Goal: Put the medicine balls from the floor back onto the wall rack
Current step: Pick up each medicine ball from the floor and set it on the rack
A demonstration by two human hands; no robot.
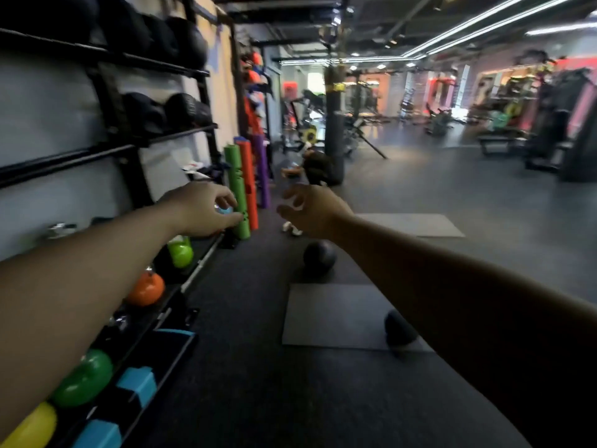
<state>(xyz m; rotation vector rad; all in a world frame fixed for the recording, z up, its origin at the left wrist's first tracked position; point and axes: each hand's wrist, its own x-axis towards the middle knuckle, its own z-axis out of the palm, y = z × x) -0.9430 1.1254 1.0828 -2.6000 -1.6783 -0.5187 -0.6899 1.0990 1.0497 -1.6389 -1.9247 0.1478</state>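
Two black medicine balls lie on the floor: one [319,256] beyond a grey mat, another [399,328] on that mat's right part, half hidden by my right forearm. A third dark ball [318,168] sits farther off by a black post. The black wall rack [106,56] on the left carries several black medicine balls [187,40] on its upper shelves. Both arms reach forward in the air. My left hand [200,210] and my right hand [311,208] hold nothing, fingers loosely curled, well above the floor balls.
Coloured kettlebells [147,287] and blue blocks [137,384] line the rack's bottom row. Green, orange and purple foam rollers [237,189] stand upright past the rack. Two grey mats [336,315] lie on the dark floor. Gym machines [549,130] fill the far right.
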